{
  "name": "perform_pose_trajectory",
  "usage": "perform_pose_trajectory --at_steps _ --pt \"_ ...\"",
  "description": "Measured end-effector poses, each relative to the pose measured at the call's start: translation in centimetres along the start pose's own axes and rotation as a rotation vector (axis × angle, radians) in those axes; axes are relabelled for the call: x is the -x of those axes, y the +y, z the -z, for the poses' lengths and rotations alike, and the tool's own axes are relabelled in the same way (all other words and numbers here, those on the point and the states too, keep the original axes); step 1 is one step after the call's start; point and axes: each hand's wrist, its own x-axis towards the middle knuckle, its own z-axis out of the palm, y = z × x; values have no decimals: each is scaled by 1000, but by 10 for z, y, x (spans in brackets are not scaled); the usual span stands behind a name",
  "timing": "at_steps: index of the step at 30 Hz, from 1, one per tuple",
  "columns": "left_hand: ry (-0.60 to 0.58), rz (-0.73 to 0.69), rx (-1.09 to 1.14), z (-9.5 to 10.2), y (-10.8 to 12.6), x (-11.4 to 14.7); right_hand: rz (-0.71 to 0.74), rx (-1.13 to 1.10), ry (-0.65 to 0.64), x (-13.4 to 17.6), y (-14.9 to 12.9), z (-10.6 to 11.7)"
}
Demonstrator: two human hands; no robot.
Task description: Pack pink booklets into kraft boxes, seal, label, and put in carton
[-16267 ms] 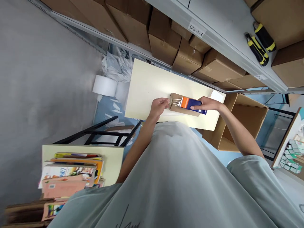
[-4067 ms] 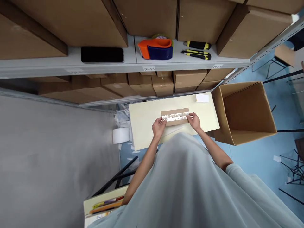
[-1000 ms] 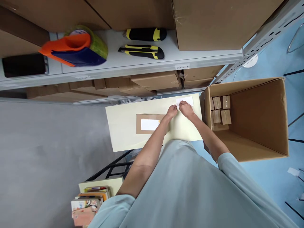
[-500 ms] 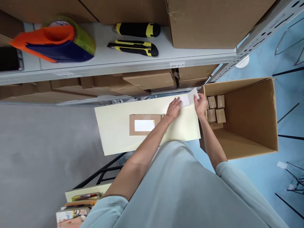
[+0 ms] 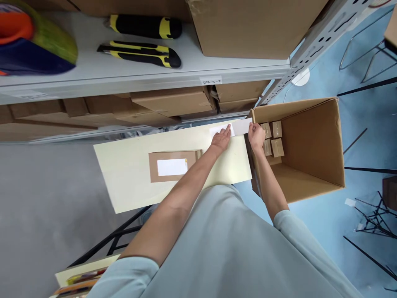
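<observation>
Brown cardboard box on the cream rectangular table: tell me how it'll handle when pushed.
The brown cardboard box should stay fairly stiff, given its straight, uncrushed edges. Lying on a broad flat face, it would likely slide across the cream rectangular table rather than roll or tip. I can't judge weight: it appears closed.

On my feed, cream tabletop [image 5: 124, 182]: labelled cardboard box [image 5: 173, 155] lying near middle, white paper strip [image 5: 240, 127] along back edge, right end. Grey shelf [image 5: 130, 78] above: I make out two yellow-black cutters [image 5: 141, 54], tape dispenser [image 5: 27, 58], large carton [image 5: 254, 27].
</observation>
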Motion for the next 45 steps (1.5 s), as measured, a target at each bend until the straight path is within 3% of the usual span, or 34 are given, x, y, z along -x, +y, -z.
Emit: perform_pose_trajectory --at_steps 12,19,24,28,32,34,36,40,45 --pt "-68 9 -125 6 4 -15 -86 -11 -81 17 18 -7" --pt "-145 62 -199 17 15 -11 -131 -75 -10 24 39 -1" --pt "-189 84 -220 28 23 -5 -143 -131 130 41 41 15" --pt "-102 121 20 38 30 7 -26 -239 196 70 20 31" --pt "167 102 709 42 33 57 258 -303 138 119 -11 32" --pt "202 137 1167 44 28 101 414 -261 62 149 -24 25" --pt "255 193 1425 45 18 150 556 -197 -29 178 -33 14" --pt "415 286 1508 46 -20 240 773 -131 -202 227 -48 -12" --pt "536 336 1513 43 -70 310 827 -208 -326 273 -84 -32"
